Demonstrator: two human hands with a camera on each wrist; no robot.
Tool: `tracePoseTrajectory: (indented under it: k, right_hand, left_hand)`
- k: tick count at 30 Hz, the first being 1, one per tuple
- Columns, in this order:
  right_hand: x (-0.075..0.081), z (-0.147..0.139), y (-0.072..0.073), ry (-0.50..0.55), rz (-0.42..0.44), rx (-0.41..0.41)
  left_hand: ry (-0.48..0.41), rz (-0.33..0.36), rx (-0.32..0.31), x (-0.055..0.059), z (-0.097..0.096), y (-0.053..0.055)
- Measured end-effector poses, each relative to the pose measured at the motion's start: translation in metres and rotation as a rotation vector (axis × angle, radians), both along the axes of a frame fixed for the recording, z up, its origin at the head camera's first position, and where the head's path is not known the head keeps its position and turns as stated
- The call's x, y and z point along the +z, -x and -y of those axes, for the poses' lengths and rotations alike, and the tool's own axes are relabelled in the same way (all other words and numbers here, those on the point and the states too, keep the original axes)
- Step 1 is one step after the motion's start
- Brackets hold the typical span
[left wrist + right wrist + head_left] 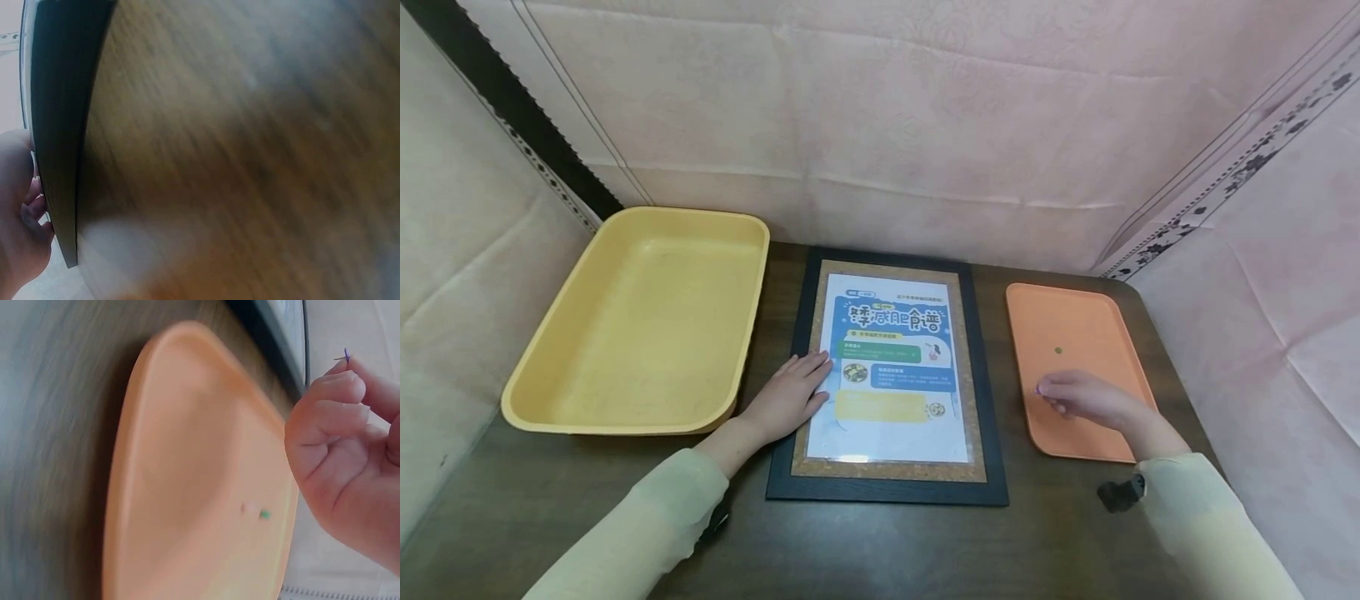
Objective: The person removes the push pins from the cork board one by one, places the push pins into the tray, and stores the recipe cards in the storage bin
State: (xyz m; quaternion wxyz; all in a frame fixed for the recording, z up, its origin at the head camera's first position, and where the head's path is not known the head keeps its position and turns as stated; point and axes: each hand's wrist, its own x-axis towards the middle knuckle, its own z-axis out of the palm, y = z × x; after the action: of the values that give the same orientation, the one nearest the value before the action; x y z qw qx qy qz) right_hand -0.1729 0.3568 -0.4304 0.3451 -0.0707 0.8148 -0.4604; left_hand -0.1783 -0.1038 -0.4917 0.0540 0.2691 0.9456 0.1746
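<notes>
A printed sheet (891, 440) with blue artwork lies on a cork board (891, 472) in a black frame. My left hand (790, 396) rests at the sheet's left edge, fingers extended over the paper and cork. In the left wrist view only part of that hand (19, 212) shows beside the frame's dark edge. Over the orange tray (1063, 312), my right hand (1090, 400) pinches a purple thumbtack (347, 356) between thumb and index finger, its metal point sticking out. A green thumbtack (1058, 350) lies on the tray, just beyond the right hand.
To the left stands a large yellow tub (632, 333) with raised walls, its near right corner beside my left forearm. Pale cloth (880, 125) hangs behind and on both sides of the dark wooden table (880, 550). A small black device (1122, 493) sits at my right wrist.
</notes>
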Motion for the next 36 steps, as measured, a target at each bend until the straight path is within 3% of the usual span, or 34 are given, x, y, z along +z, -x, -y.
tracePoseTrajectory:
  k: [8,19,36]
  right_hand:
    - [-0.003,-0.033,-0.006,-0.079,0.033,-0.144]
    - [-0.017,-0.056,-0.008,-0.164,0.088,-0.287]
    - [-0.025,-0.049,-0.008,-0.305,0.037,-0.332]
  left_hand:
    - [-0.010,-0.016,0.006,0.001,0.000,-0.001]
    - [-0.013,-0.008,0.011,0.001,-0.001,0.000]
    - [-0.010,-0.004,0.012,0.001,-0.001,-0.001]
